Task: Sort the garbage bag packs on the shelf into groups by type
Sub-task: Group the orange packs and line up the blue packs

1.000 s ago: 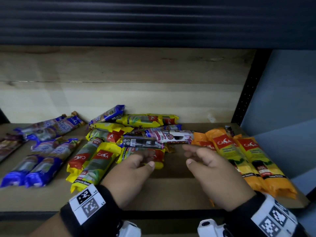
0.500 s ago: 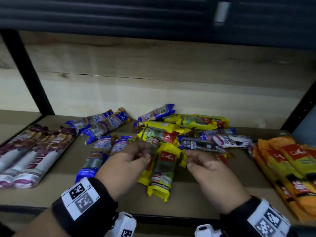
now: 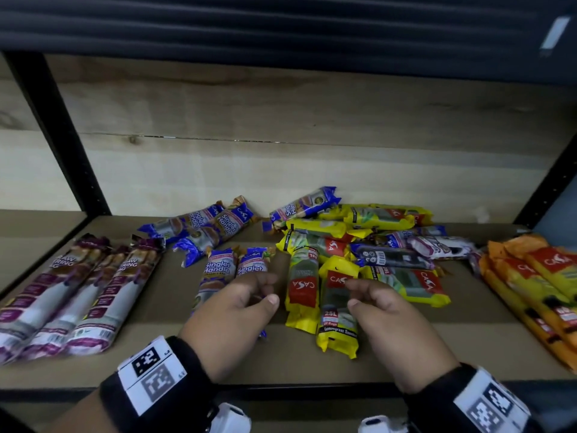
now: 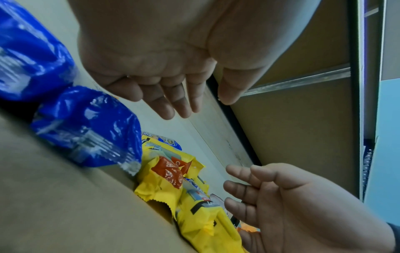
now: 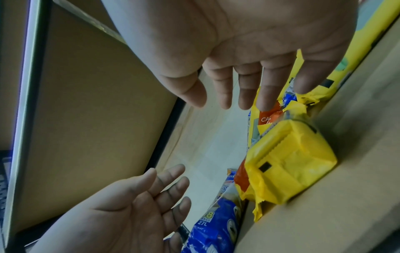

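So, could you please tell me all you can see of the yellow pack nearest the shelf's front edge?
The yellow pack is a long crinkly plastic wrapper with a red CASA label, a clear window and "25L Lemongrass" print. It lies flat, lengthways, on the shelf, against another yellow pack. The right hand hovers over it, fingers relaxed.
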